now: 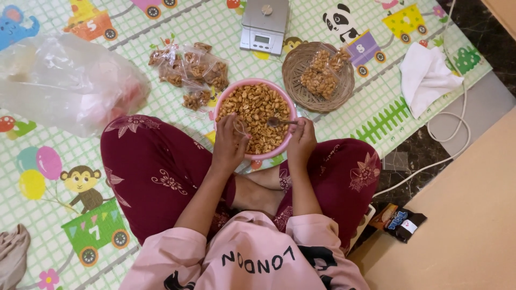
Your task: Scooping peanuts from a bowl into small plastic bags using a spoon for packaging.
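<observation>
A large crumpled clear plastic bag (64, 80) is seen at far left on the play mat (376, 113). Small filled peanut packets (191, 72) lie beside the pink bowl of peanuts (256, 114). A small clear bag (239, 128) is pinched by the left hand (229, 144) at the bowl's rim; a spoon (282, 122) is gripped by the closed right hand (302, 140). Two packets sit in the wicker tray (301, 91).
</observation>
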